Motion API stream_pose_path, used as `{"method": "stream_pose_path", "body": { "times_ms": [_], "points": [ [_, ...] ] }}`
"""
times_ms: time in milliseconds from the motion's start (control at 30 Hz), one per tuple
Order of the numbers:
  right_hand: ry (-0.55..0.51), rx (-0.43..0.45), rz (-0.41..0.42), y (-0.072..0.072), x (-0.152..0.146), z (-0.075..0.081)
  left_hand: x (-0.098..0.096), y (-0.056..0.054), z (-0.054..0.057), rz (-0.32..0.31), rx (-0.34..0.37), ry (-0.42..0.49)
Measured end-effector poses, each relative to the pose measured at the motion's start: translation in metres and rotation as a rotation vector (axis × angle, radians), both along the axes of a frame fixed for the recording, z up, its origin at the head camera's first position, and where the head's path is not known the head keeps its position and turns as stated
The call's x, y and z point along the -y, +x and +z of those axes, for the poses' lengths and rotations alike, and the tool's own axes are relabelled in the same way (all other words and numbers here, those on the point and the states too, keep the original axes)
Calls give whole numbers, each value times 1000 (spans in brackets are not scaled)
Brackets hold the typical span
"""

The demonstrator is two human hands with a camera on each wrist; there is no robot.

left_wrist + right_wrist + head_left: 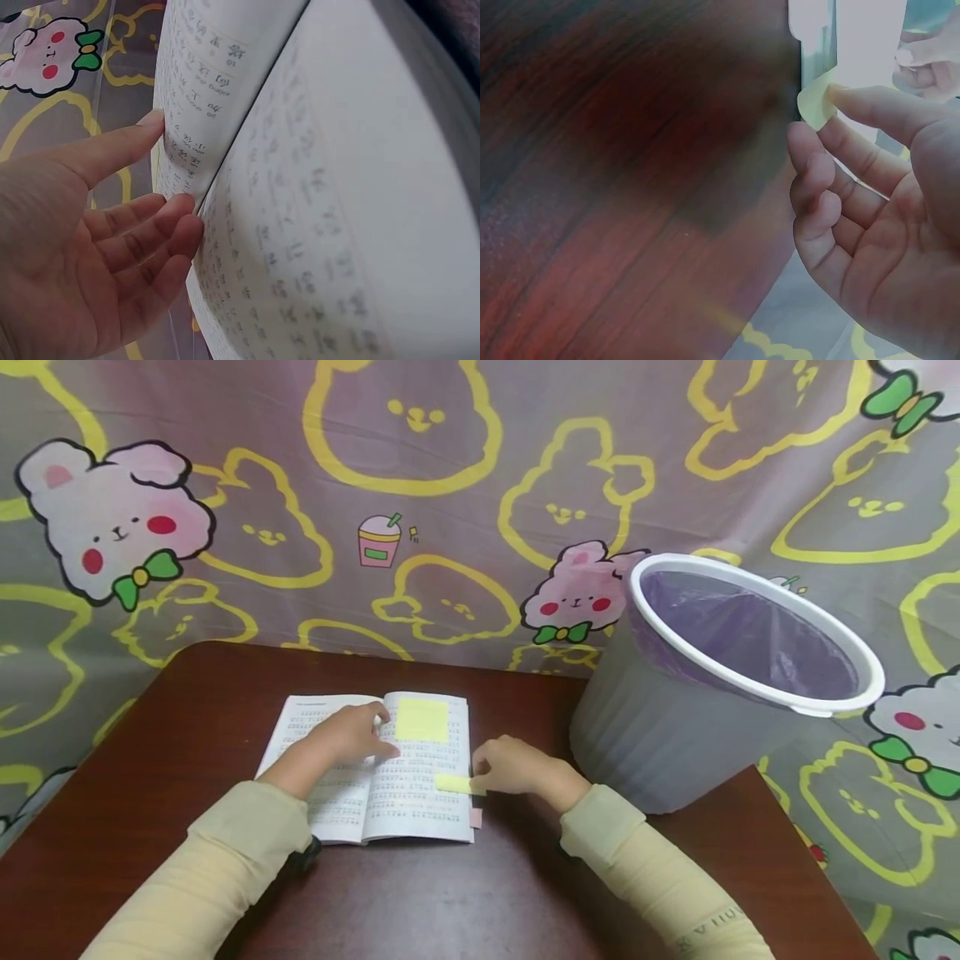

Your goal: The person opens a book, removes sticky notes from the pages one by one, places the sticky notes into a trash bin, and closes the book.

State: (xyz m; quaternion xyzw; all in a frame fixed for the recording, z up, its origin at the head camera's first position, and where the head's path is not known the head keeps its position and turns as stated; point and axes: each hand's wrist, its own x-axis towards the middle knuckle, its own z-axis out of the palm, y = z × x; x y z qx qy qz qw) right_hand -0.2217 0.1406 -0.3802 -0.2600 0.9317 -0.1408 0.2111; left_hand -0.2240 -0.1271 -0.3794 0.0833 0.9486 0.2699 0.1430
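An open book with printed pages lies on the table. My left hand rests on it near the spine, with its thumb and fingertips touching the pages and its fingers loosely bent in the left wrist view. At the right page's outer edge my right hand pinches the end of a narrow yellow sticky note between thumb and index finger. That end curls up off the page edge in the right wrist view. A square yellow sticky note lies higher on the same page. Just below my right hand, a pink tab sticks out.
A grey trash can with a white rim and a purple liner stands on the table to the right of my right hand. Behind the dark wood table hangs a patterned cloth with cartoon animals.
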Motion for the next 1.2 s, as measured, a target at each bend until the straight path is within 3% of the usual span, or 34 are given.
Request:
{"method": "stream_pose_path", "body": {
  "times_ms": [200, 467, 767, 967, 1200],
  "points": [
    [28, 19, -18, -1, 0, 5, -1, 2, 3, 4, 9, -11],
    [25, -31, 6, -1, 0, 3, -2, 0, 3, -14, 37, -46],
    [-72, -50, 51, 1, -2, -7, -10, 0, 1, 2, 12, -98],
    [-132, -58, 59, 1, -3, -10, -11, -1, -3, 7, -2, -70],
    [-166, -65, 86, 2, -7, -13, -10, -1, -7, -32, -14, -12]
  ]
}}
